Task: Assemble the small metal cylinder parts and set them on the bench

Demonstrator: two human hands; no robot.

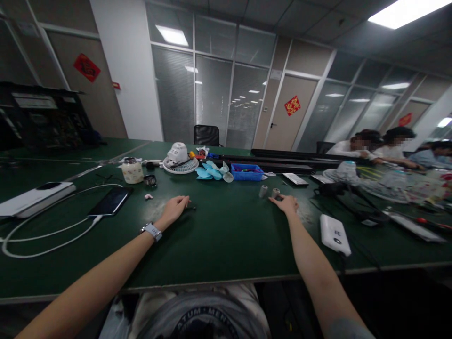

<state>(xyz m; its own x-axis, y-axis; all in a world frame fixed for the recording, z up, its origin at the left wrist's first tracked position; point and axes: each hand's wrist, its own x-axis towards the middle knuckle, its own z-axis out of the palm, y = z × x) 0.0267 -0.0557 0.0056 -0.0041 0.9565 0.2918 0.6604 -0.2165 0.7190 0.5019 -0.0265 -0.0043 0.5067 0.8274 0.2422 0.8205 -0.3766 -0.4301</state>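
Observation:
My left hand [175,210], with a watch [151,231] on its wrist, rests low over the green table. Its fingers are bent and held together; a small dark piece [192,208] lies right at their tips, and whether they grip it is hard to see. On the other side, my right hand [286,204] closes thumb and fingers at a small grey cylinder [276,192], whose lower part is hidden by the fingers. A second grey cylinder [263,190] stands upright just to the left of it.
Behind are a blue bin [246,172], light-blue fan blades [212,171] and a white fan [177,157]. Left: a jar [132,170], a phone [110,202] with a white cable. Right: a white power bank [335,234], a black strap and cables. Other people sit far right.

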